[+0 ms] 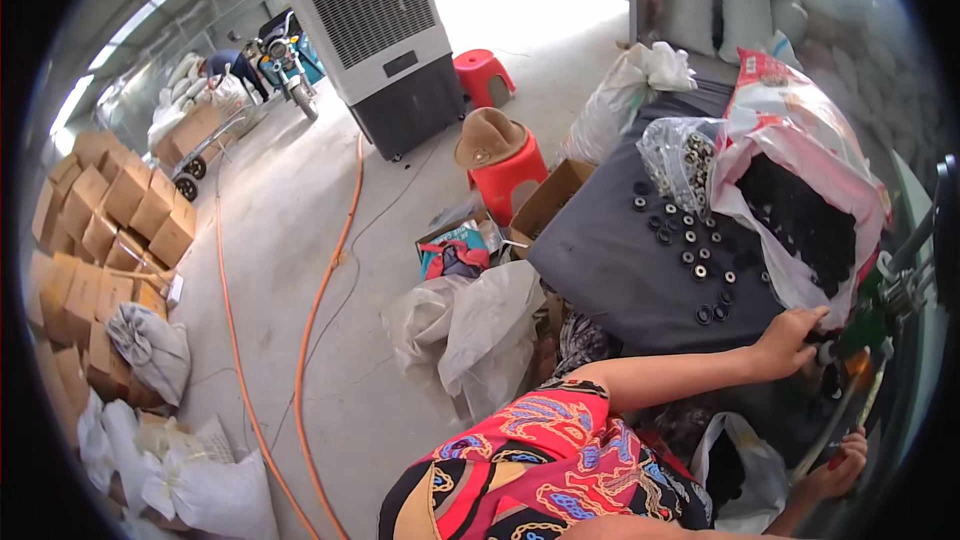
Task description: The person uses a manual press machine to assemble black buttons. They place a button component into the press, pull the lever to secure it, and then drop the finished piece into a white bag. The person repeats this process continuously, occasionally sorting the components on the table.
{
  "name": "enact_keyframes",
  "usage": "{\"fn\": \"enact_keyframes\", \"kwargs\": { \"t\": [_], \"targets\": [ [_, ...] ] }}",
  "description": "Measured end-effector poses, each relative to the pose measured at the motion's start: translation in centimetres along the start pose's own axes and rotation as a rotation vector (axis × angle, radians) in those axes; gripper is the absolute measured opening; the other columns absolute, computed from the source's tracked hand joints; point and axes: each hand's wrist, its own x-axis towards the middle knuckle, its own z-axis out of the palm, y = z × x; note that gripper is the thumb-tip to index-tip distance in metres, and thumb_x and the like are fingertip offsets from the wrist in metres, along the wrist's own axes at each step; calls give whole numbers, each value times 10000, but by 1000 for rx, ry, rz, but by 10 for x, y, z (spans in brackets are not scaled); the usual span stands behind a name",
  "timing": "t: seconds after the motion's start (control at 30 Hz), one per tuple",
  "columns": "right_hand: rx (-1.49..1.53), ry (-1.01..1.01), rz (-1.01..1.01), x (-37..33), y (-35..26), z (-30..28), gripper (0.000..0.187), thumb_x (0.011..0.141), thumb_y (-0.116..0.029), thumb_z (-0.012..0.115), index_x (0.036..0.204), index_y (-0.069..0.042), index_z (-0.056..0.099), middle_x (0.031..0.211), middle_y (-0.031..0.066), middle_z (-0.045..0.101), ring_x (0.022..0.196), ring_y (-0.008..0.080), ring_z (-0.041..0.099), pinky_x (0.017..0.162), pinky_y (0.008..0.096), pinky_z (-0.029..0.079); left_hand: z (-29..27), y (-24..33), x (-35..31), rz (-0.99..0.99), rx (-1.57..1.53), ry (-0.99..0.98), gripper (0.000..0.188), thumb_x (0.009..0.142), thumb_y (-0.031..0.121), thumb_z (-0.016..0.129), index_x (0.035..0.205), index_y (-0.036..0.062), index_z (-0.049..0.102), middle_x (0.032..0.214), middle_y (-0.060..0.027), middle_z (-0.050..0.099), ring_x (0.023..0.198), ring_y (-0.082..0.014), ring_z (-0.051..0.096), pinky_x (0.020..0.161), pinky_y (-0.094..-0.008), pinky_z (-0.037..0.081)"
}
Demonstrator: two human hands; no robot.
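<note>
My left hand (790, 344) reaches to the right, beside a green hand-operated machine (862, 325) at the right edge. Its fingers are drawn together at the machine's front; whatever lies between them is too small to make out. Lower down, my right hand (846, 464) is closed around the lower end of a pale rod (877, 390) that slants down from the machine. Just beyond my left hand, an open pink-and-white sack (728, 175) holds many small black pieces. Black rings, some with metal centres (701, 271), lie scattered on a dark grey padded surface (620, 250).
A clear bag of metal rings (690, 155) lies by the sack. A white plastic bag (745, 460) hangs near my lap. Left of the padded surface are a cardboard box (560, 202), red stools (510, 180) and a large air cooler (375, 30). Orange hoses (325, 300) cross the floor.
</note>
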Motion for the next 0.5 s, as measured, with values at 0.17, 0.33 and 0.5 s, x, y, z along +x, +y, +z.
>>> {"fn": "enact_keyframes", "kwargs": {
  "t": [0.17, 0.33, 0.5],
  "targets": [
    [-503, -20, -169, -4, -35, -23, 128, 932, -101, 560, 859, -6, 517, 856, 161, 599, 817, 298, 616, 863, 475, 534, -39, 69, 16, -67, -327, 91, 558, 777, 33, 676, 1316, 46, 532, 946, -171, 687, 831, -241, 686, 713, -343, 537],
    [-353, -87, 104, -10, -48, 29, 184, 991, -174, 450, 977, -79, 606, 901, 110, 596, 804, 238, 567, 716, 381, 466, -65, 123, 8, -186, -150, -158, 166, 836, 91, 688, 999, 67, 706, 1170, -128, 686, 1016, -246, 683, 890, -358, 519],
    [22, 167, -16, 9, -42, 45, 183, 945, -81, 523, 779, -24, 579, 792, 99, 628, 789, 251, 634, 921, 448, 494, -56, 181, 24, 102, -623, -75, 468, 880, 21, 571, 1319, 10, 410, 951, -152, 699, 824, -237, 656, 818, -397, 527]
  ]
}}
